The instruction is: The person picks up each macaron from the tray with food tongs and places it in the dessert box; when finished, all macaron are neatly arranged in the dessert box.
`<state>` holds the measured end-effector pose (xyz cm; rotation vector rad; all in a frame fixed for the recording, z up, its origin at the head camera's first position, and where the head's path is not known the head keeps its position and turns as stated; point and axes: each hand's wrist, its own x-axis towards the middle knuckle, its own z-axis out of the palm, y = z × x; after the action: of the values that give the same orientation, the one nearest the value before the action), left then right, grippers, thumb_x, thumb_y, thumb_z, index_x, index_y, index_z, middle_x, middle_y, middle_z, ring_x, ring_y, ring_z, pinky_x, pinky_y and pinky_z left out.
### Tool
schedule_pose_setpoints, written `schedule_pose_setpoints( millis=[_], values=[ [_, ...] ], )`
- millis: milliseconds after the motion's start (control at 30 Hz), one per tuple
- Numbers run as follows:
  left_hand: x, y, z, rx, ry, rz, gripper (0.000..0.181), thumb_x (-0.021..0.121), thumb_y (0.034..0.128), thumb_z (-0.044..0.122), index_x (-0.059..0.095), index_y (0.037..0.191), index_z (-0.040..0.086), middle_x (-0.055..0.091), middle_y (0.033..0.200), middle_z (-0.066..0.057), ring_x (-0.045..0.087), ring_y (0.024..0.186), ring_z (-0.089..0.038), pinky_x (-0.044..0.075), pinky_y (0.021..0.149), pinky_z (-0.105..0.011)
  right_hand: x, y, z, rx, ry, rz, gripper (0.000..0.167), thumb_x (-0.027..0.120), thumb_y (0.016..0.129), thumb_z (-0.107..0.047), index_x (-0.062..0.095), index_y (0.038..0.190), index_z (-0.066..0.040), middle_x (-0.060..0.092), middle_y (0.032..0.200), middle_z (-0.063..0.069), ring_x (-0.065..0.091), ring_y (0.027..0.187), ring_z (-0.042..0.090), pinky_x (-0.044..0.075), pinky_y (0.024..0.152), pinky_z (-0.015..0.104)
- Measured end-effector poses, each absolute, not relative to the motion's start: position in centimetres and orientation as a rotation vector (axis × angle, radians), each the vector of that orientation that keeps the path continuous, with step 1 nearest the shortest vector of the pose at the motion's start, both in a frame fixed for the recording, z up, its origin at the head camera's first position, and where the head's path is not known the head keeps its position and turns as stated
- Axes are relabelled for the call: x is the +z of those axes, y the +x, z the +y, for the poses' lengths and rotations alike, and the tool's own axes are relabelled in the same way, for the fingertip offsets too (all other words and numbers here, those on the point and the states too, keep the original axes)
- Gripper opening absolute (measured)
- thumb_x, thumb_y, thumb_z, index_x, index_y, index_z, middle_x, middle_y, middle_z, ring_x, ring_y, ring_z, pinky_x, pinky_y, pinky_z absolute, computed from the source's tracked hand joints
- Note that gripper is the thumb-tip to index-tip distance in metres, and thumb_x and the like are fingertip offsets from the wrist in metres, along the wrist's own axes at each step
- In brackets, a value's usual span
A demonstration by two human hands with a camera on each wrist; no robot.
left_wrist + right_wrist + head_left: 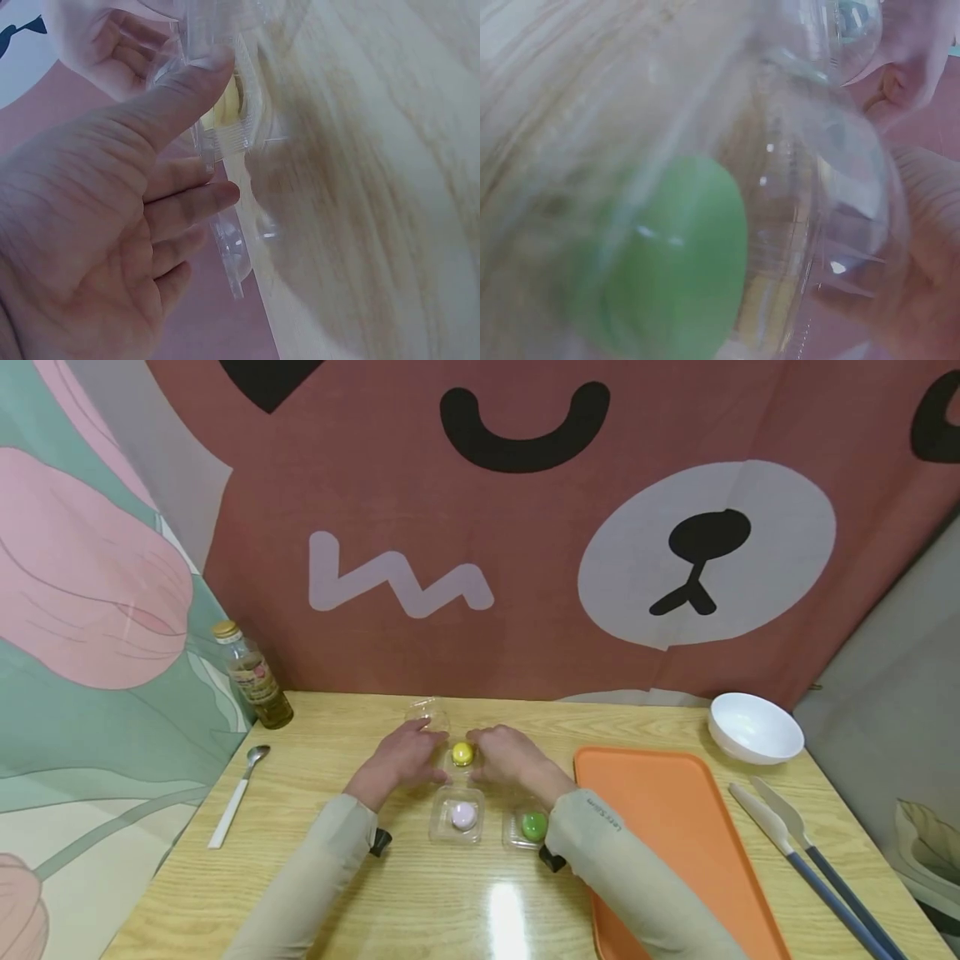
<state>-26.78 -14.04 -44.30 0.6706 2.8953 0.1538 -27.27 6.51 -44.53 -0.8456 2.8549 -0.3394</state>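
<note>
Both hands meet around a clear plastic box that holds a round yellow treat, like a macaron. My left hand pinches its left side, with the thumb on the plastic in the left wrist view. On the opposite side, my right hand holds the box with bent fingers, partly hidden behind it. Nearer me lie a clear box with a lilac treat and another with a green treat. The green one looms large and blurred in the right wrist view. A clear plastic lid stands behind the left fingers.
An orange tray lies under the right forearm. Beyond it are a white bowl and two blue-handled spreading knives. On the left are a spoon and a bottle by the cloth backdrop.
</note>
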Motion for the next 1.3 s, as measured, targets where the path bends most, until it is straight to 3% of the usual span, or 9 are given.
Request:
schedule_pose_setpoints(
  millis=[267, 733, 1067, 1300],
  values=[
    [-44.1, -26.7, -14.0, 0.163, 0.66, 2.881, 0.077, 0.081, 0.0828, 0.047, 0.055, 0.146, 0.012, 0.057, 0.149, -0.007, 0.033, 0.151, -0.034, 0.03, 0.125, -0.048, -44.5, -27.5, 7.2, -0.35, -0.786, 2.805, 0.078, 0.081, 0.083, -0.046, 0.051, 0.148, -0.016, 0.067, 0.136, 0.005, 0.064, 0.123, 0.026, 0.052, 0.107, 0.043],
    [-44.1, -26.7, -13.9, 0.186, 0.638, 2.866, 0.078, 0.084, 0.0811, 0.042, 0.055, 0.146, 0.011, 0.056, 0.15, -0.009, 0.033, 0.151, -0.036, 0.029, 0.125, -0.05, -44.7, -27.3, 7.3, -0.302, -0.773, 2.805, 0.08, 0.079, 0.085, -0.049, 0.048, 0.151, -0.017, 0.065, 0.139, 0.007, 0.062, 0.126, 0.027, 0.049, 0.111, 0.044],
    [-44.6, -26.5, -14.4, 0.208, 0.649, 2.894, 0.089, 0.085, 0.0807, 0.039, 0.043, 0.155, 0.014, 0.05, 0.155, -0.008, 0.033, 0.152, -0.036, 0.032, 0.124, -0.051, -44.9, -27.0, 9.1, -0.408, -0.861, 2.8, 0.076, 0.069, 0.094, -0.048, 0.042, 0.155, -0.014, 0.046, 0.158, 0.008, 0.047, 0.144, 0.029, 0.037, 0.122, 0.047],
    [-44.4, -26.3, -14.7, 0.235, 0.697, 2.906, 0.085, 0.085, 0.081, 0.038, 0.045, 0.154, 0.017, 0.052, 0.154, -0.008, 0.034, 0.151, -0.035, 0.033, 0.123, -0.05, -43.8, -27.0, 12.0, -0.464, -0.907, 2.842, 0.074, 0.066, 0.096, -0.048, 0.043, 0.154, -0.008, 0.049, 0.155, 0.013, 0.048, 0.142, 0.033, 0.041, 0.119, 0.05]
  ],
)
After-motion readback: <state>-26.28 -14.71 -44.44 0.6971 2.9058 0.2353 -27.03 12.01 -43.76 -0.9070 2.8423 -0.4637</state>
